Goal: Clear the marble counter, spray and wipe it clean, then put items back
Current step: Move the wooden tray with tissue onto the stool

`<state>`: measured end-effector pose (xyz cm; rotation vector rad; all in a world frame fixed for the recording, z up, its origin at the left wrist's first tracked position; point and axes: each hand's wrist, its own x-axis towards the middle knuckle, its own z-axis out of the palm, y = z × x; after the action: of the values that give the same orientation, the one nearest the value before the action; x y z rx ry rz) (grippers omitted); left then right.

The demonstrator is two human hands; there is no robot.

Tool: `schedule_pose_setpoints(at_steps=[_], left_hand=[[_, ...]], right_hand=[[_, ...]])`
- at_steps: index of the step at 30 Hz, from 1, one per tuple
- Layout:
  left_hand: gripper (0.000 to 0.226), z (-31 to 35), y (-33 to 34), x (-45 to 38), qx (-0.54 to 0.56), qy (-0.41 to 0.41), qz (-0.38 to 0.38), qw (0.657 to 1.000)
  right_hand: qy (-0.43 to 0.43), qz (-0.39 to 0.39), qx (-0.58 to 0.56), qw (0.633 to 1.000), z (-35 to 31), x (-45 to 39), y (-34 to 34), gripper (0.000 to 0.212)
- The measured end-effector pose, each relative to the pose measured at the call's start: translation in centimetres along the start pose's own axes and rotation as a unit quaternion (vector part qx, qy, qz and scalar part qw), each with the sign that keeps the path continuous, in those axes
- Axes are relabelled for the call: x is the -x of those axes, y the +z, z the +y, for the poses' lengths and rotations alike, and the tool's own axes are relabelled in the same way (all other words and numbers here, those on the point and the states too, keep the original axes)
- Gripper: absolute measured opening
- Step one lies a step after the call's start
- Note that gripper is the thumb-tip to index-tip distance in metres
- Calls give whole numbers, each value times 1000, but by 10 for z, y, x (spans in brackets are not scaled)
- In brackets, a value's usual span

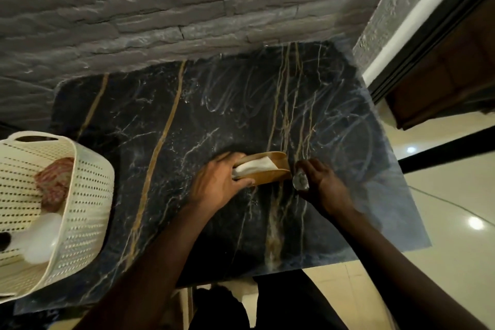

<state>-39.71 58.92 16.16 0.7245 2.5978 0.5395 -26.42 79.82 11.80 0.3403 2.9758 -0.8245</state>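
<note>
Basket [88, 185] left on counter [166, 120]

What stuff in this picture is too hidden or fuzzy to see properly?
All in the head view:
- Small shiny thing in the right hand: fingers and blur hide what it is.
- Wooden holder: the left hand covers its left end.
- Cream basket: cut off by the left edge; the reddish bundle and white object inside are blurred.

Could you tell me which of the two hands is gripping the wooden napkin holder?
The left hand grips the wooden napkin holder by its end. The right hand holds only a small crumpled wad beside it.
</note>
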Motion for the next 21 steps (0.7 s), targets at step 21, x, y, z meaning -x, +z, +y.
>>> schedule_pose_setpoints(at_steps=[21], left_hand=[[48,-132,-175,312,49,-283,391,874]], right_hand=[[-425,1,-61,903,-392,-5,-26,59]])
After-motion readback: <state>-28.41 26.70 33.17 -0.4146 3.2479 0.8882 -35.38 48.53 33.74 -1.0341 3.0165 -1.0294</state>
